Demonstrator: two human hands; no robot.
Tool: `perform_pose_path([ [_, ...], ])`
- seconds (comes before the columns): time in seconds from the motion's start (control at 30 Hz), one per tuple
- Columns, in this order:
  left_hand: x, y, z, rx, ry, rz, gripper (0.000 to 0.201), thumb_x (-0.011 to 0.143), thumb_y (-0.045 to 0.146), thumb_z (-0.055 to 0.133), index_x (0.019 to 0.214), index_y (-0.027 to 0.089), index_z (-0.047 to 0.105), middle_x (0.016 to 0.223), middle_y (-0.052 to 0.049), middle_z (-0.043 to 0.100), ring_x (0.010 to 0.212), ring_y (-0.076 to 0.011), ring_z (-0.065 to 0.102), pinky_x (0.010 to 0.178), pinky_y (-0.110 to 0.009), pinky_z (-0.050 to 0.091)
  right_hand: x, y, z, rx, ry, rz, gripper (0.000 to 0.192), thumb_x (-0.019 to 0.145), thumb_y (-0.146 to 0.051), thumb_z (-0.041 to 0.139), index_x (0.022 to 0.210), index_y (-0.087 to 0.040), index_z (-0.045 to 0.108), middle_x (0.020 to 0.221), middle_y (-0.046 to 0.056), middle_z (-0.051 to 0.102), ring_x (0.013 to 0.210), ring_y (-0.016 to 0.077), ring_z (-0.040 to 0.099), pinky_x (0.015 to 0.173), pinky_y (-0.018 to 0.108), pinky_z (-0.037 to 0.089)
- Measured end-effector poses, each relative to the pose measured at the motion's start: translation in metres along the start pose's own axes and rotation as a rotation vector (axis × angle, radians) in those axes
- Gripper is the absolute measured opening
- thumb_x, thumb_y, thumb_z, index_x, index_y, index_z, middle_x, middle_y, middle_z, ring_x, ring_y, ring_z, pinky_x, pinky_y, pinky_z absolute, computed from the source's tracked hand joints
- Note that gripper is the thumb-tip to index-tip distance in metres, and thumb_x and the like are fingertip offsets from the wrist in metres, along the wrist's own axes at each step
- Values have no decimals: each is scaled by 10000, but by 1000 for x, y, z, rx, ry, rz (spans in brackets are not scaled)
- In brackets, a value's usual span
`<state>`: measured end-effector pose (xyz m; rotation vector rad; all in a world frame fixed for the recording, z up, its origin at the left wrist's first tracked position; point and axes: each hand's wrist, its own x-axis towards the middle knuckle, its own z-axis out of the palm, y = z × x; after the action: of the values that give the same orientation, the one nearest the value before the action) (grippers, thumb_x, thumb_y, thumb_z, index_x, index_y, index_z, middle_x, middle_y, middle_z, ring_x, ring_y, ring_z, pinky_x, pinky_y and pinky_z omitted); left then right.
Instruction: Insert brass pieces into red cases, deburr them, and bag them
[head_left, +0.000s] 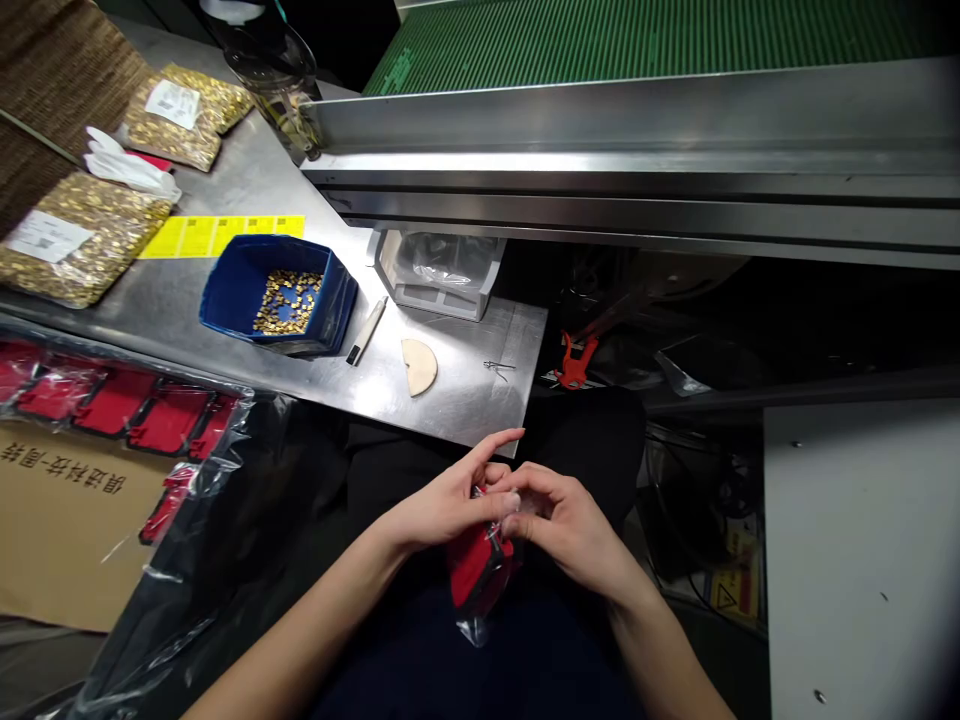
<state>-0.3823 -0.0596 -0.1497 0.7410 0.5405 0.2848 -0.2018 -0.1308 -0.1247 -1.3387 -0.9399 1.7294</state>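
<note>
Currently, hands: left hand and right hand both pinch 1 red part in clear bag.
Bench: blue bin of gold pieces.

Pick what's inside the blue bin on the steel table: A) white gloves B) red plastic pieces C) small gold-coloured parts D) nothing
C: the blue bin holds a loose layer of small gold-coloured parts on its floor; both hands work at a red piece well below the table.
</note>
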Motion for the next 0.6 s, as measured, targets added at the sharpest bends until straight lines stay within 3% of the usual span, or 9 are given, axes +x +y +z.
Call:
perform_pose_path([
  [0.13,-11,-6,-2,125,55,144,679,917,657,628,1445,249,499,1108,-75,559,1013,-221,586,897,-343,501,0,14,6,265,96,126,254,815,-368,855,848,-158,716,751,14,703,657,112,631,636,217,515],
  [0.27,-29,-12,5,442,129,194,734,769,470,877,1384,300,512,1339,-87,524,1240,-285,536,1068,-401,450,-5,22,16,551,136,256,294,791,-328,861,857,-164,626,658,-27,631,557,76,561,558,180,488],
  [0.37,-36,-20,11,580,186,225,607,782,375,878,1309,311,586,1418,-83,485,1315,-294,506,1119,-399,416,-6,27,20,687,160,340,297,791,-295,835,895,-179,583,708,-38,601,596,71,550,571,169,504],
  [0.47,-37,-27,8,527,249,218,355,905,387,749,1222,275,633,1386,-84,515,1309,-282,519,1121,-393,400,-9,30,12,510,138,285,252,876,-345,763,994,-203,592,862,-15,608,726,93,603,634,186,533],
  [0.6,-34,-27,-3,393,287,138,327,964,444,652,1209,230,619,1242,-72,599,1154,-251,576,1025,-369,431,-18,20,-7,-149,181,-10,339,943,-393,713,1253,-299,612,1226,35,600,998,156,659,833,270,568],
])
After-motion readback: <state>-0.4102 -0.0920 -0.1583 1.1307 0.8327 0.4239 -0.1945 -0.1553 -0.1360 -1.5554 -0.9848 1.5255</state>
